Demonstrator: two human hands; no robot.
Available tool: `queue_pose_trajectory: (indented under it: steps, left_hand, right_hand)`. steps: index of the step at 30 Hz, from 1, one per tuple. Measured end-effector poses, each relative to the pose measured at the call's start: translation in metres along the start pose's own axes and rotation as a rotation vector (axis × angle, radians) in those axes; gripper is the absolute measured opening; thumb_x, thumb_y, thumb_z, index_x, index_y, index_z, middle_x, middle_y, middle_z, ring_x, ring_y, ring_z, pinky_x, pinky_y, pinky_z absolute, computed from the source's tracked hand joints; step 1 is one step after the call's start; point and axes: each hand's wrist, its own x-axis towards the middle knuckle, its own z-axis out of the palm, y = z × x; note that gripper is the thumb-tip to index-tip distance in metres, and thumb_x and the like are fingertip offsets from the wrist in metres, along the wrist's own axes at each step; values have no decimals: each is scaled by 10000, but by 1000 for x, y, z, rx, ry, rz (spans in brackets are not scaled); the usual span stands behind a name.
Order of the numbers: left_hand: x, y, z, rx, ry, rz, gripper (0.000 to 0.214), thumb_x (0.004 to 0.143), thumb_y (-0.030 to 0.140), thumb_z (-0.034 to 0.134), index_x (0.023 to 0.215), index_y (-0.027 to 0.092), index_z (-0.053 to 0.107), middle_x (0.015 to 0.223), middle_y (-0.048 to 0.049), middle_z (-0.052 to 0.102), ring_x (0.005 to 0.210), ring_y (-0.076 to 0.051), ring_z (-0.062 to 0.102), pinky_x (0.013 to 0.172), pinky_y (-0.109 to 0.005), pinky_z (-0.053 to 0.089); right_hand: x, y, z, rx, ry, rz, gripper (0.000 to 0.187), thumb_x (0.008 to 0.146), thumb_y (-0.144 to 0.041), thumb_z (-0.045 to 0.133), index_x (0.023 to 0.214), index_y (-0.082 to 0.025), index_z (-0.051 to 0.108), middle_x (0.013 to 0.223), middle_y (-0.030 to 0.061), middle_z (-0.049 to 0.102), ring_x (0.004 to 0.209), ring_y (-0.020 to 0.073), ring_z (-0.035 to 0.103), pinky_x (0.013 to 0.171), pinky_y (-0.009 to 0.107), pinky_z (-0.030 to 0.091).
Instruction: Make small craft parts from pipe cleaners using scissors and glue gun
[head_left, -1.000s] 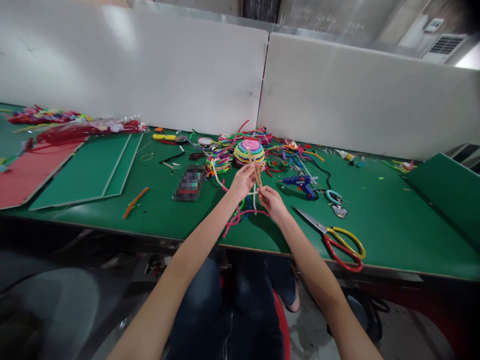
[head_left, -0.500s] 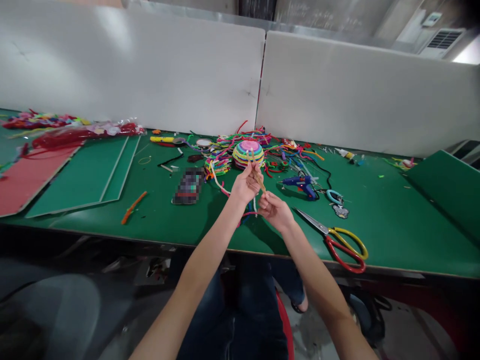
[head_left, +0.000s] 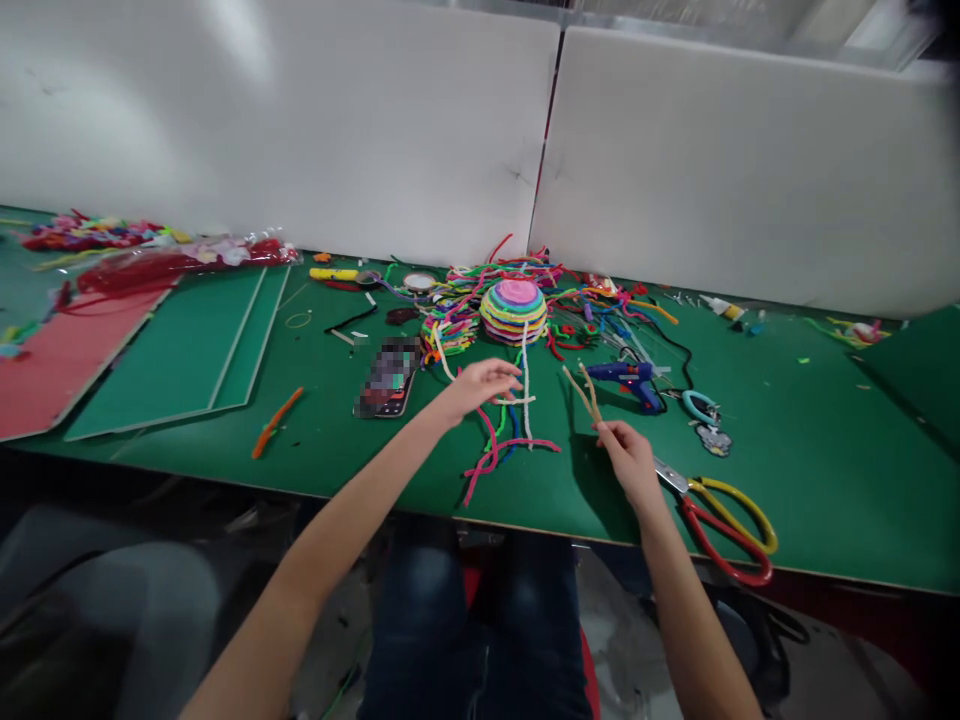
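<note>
My right hand point(head_left: 628, 460) pinches a tan pipe cleaner point(head_left: 587, 396), whose two prongs point away from me like a narrow V. My left hand point(head_left: 484, 388) hovers over the table with its fingers loosely stretched and nothing visible in them. Under and beside it lie a white pipe cleaner point(head_left: 526, 385) and crossed pink pipe cleaners point(head_left: 491, 458), with green and blue ones between. Behind the hands sits a striped dome of coiled pipe cleaners point(head_left: 514, 310), pink on top. Large scissors point(head_left: 729, 520) with red and yellow handles lie beside my right wrist, their blades partly hidden.
A blue glue gun point(head_left: 628, 380) with a black cord lies to the right, near light-blue-handled pliers point(head_left: 699, 404). A phone point(head_left: 389, 378) and an orange pipe cleaner point(head_left: 277, 423) are on the left. Green boards point(head_left: 172, 350) lie further left. White panels point(head_left: 300, 130) stand along the back.
My hands have moved apart from their joint hold. The right has carried the tan pipe cleaner to the right; the left has let go of it. The camera view has shifted slightly.
</note>
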Motion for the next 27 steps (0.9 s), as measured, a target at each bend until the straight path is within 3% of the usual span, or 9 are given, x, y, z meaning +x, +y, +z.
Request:
queue_pose_trajectory:
  steps: [2,4,6,8,11,14,19,23,27]
  left_hand:
    - [11,10,-29,266,238,186,150,733,229,640,871,172,661,660,-27,656,548,-125,584,610,-248,460]
    - [32,23,-55,588,472,356,144,778,241,576,866,173,667,754,-42,668,699,-159,612,718,-265,459]
    - [58,33,-76,887,605,350,185,811,247,519,889,166,666,938,-88,672,893,-215,605,840,-323,433]
    - [82,36,-89,1102,623,211,226,817,290,515,923,152,659,1048,-143,643,1012,-278,572,880,-388,417]
    - [105,34,-93,1295,539,15,288,791,358,558,898,110,656,1046,-211,627,1059,-357,543,864,-461,418]
    - [113,32,-90,1390,528,-20,239,757,314,606,861,107,665,1031,-218,634,1074,-384,536,871,-499,401]
    - [111,40,-96,1348,603,24,184,782,264,564,836,129,675,952,-180,668,992,-358,584,836,-492,408]
    - [114,47,-110,802,851,239,196,804,293,565,839,118,646,858,-113,675,854,-254,607,800,-396,443]
    - [107,48,-110,415,882,392,206,851,316,539,842,115,584,695,-15,628,628,-118,553,677,-272,471]
  right_hand:
    - [-2,9,-6,-89,-4,-20,355,779,-507,538,765,-166,638,587,8,555,535,129,454,500,257,333]
    - [-4,12,-8,-126,-7,-39,367,797,-502,515,789,-160,648,600,20,580,534,132,468,505,258,345]
    - [-4,10,-7,-145,-2,-47,369,807,-495,502,791,-157,650,599,22,586,532,133,478,510,257,352]
    - [-5,8,-5,-182,13,-38,364,813,-489,497,780,-157,645,576,15,575,518,134,481,504,256,346]
    - [-7,4,-4,-288,-1,-49,355,822,-481,495,716,-168,625,545,10,565,501,138,486,505,261,335]
    - [-11,0,-4,-380,-55,-151,324,850,-435,478,706,-181,618,580,19,594,535,149,513,552,273,358]
    - [-17,-2,-3,-414,-20,-359,250,882,-347,450,797,-196,630,671,38,604,604,162,535,595,285,384]
    - [-19,-3,3,-430,33,-472,221,883,-320,456,846,-207,642,630,28,560,585,158,518,578,286,385]
    - [-20,-9,6,-433,136,-516,217,878,-311,456,831,-213,644,639,36,580,568,153,511,563,292,391]
